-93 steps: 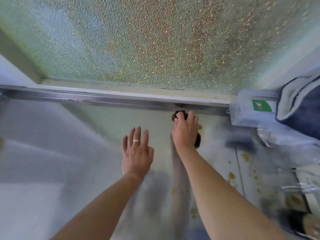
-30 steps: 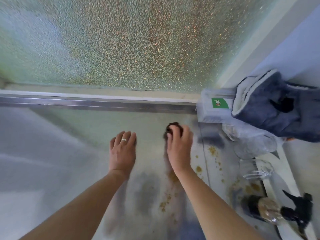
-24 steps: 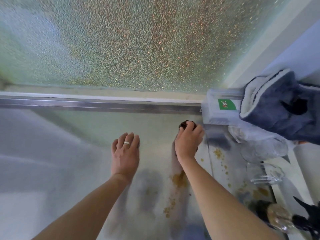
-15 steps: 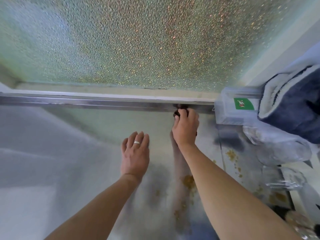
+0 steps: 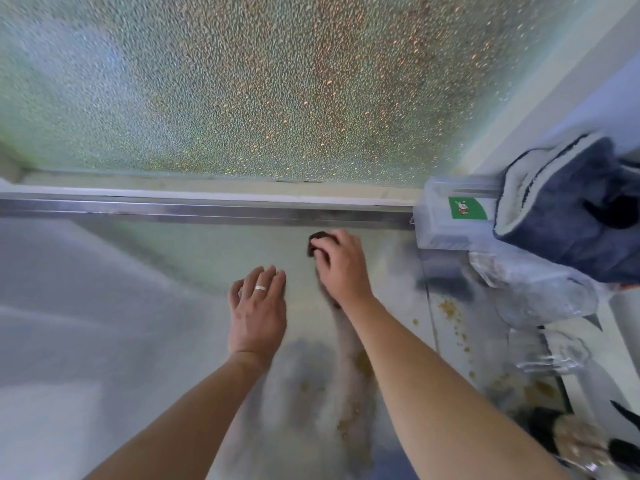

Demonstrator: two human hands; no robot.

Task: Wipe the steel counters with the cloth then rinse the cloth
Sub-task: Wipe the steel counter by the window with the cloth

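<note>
I am watching the right hand [image 5: 341, 265] working on the steel counter [image 5: 194, 258]. Its fingers are curling over the dark cloth [image 5: 317, 241] and pressing it flat on the steel, close to the raised back ledge [image 5: 207, 211]. Only a small dark edge of the cloth is showing beyond the fingertips, on the far side of the hand.

The left hand [image 5: 258, 306] is lying just beside it, fingers straight and together, palm down on the counter, holding nothing.

The relation that matters: the brown crumbs and smears [image 5: 450, 308] are lying to the right of the cloth and toward me, along the seam and under the right forearm. The right hand is the nearer one to them. So I am judging that the coming stroke must pull the cloth back toward me and rightward.
</note>
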